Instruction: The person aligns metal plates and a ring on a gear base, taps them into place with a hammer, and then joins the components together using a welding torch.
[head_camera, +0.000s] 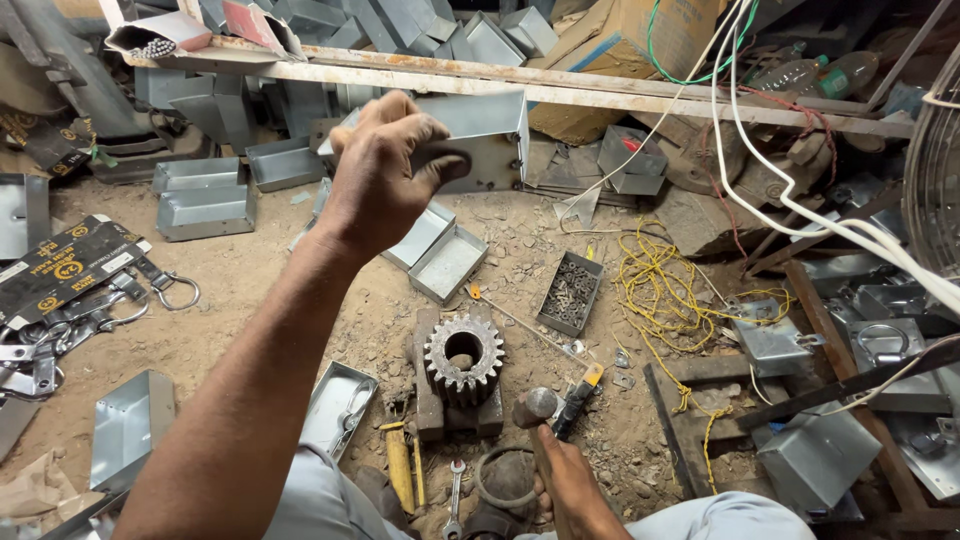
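Left hand (380, 175) clamped on raised sheet-metal box (480, 140), lifted for inspection perhaps; right hand (570, 485) gripping hammer (537, 410) low beside gear (463, 357)

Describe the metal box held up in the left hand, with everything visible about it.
The metal box is a shallow tray folded from thin, dull grey sheet metal that looks galvanised, with low bent-up walls and a flat base. It is held up in the air, tilted on edge, its long side roughly level, above the dirt floor. The left hand grips its left end, thumb across the front face and fingers over the top. Small marks near its right edge may be rivets or holes. Nothing else touches it.
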